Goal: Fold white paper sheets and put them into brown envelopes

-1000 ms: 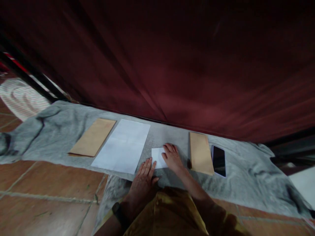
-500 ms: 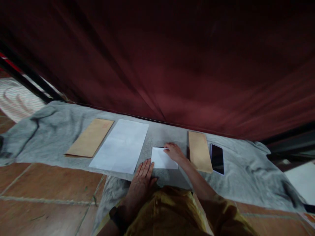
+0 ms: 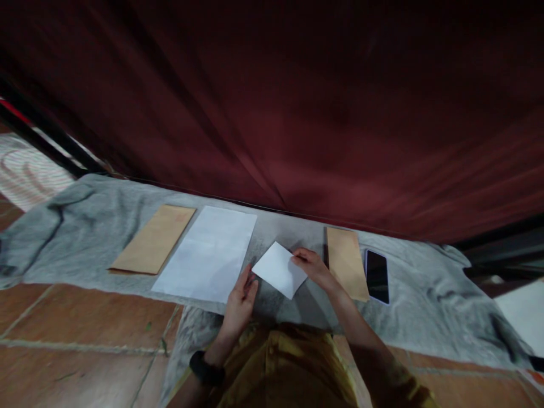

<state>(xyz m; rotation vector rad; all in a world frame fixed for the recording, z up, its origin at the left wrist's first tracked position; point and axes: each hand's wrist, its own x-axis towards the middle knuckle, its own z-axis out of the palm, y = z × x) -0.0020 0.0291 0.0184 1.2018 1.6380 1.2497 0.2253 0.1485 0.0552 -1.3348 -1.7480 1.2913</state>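
Note:
A folded white sheet of paper [image 3: 278, 271] is tilted like a diamond in front of me, above the grey cloth. My right hand [image 3: 312, 266] pinches its upper right edge between thumb and fingers. Beside the paper's left corner is my left hand [image 3: 241, 297], thumb and fingers apart; whether a fingertip touches the corner is hard to tell. Left of that hand lies a larger white sheet [image 3: 208, 252], flat on the cloth. A folded brown paper piece [image 3: 347, 263] lies just right of my right hand.
The grey cloth [image 3: 425, 300] has wrinkles at both ends. Another brown paper piece [image 3: 155, 238] lies at the left, and a dark-screened phone [image 3: 377, 276] at the right. A dark red curtain [image 3: 272, 113] hangs behind. Terracotta tiles [image 3: 85, 323] cover the floor.
The folded white paper has been lifted and turned from square-on to a diamond in my right hand. My left hand has come off the cloth and turned onto its side.

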